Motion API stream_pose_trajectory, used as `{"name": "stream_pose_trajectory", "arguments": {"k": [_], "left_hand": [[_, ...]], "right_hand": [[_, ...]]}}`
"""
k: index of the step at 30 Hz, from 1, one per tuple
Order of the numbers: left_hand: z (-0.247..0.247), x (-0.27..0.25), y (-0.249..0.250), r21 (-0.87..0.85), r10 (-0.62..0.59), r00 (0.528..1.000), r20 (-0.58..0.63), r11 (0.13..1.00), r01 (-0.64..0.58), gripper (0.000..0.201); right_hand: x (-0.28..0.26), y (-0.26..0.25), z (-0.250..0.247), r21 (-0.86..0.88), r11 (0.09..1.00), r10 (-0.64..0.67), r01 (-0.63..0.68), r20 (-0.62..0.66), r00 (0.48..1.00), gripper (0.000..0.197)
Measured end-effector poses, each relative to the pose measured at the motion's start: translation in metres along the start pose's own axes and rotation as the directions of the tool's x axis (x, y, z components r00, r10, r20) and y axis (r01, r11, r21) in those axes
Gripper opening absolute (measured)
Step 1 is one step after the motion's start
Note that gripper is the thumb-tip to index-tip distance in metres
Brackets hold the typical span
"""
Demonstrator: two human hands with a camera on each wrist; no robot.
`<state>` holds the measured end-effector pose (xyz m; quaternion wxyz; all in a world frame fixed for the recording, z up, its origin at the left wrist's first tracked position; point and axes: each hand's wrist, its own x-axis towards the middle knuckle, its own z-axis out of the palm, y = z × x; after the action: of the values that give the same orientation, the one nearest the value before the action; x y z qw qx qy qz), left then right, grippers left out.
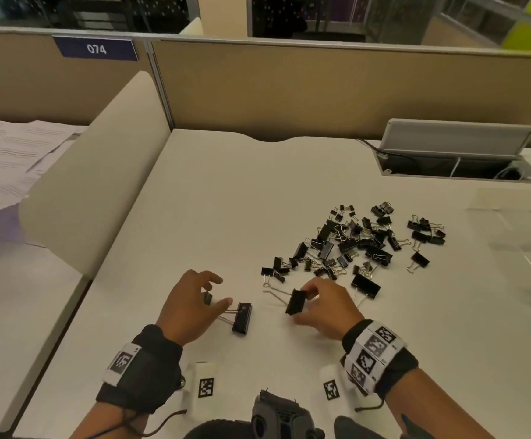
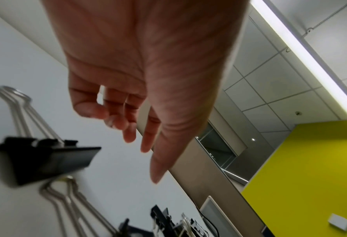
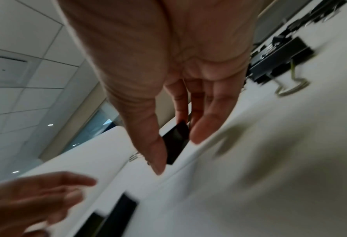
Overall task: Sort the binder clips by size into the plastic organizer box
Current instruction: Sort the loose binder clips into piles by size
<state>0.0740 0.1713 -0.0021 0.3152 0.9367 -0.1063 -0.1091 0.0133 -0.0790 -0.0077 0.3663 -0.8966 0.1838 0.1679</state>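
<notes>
A pile of black binder clips [image 1: 352, 242] of mixed sizes lies on the white desk [image 1: 226, 201]. My right hand [image 1: 302, 307] pinches a large black clip [image 1: 295, 301] between thumb and fingers just above the desk; the right wrist view shows that clip [image 3: 176, 142] in the pinch. My left hand [image 1: 219, 289] hovers with relaxed, spread fingers and holds nothing. A small clip [image 1: 207, 297] lies under it, and a large clip [image 1: 242, 318] lies just right of its thumb, also seen blurred in the left wrist view [image 2: 46, 160]. The clear plastic organizer box [image 1: 495, 210] is faint at the right.
Another large clip [image 1: 365, 286] lies at the near edge of the pile. A cable hatch with a raised lid [image 1: 454, 144] sits at the back right. A beige divider [image 1: 99, 185] bounds the desk on the left, with papers [image 1: 4, 160] beyond it.
</notes>
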Motion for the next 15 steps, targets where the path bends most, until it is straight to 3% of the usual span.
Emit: {"name": "stream_pose_trajectory", "arguments": {"k": [4, 11, 15], "left_hand": [[-0.008, -0.005, -0.004, -0.019, 0.001, 0.999, -0.040, 1.000, -0.002, 0.037], [-0.021, -0.008, 0.018, -0.048, 0.097, 0.988, -0.120, 0.994, -0.103, 0.031], [-0.012, -0.004, 0.040, -0.101, 0.167, 0.984, -0.054, 0.980, -0.172, 0.033]], "right_hand": [[-0.013, -0.018, 0.030, -0.046, 0.994, -0.087, 0.095, 0.162, 0.983, 0.054], [-0.008, -0.046, 0.056, -0.133, 0.971, -0.177, 0.200, 0.168, 0.970, 0.063], [-0.010, -0.030, 0.035, -0.056, 0.990, -0.124, 0.133, 0.141, 0.982, 0.073]]}}
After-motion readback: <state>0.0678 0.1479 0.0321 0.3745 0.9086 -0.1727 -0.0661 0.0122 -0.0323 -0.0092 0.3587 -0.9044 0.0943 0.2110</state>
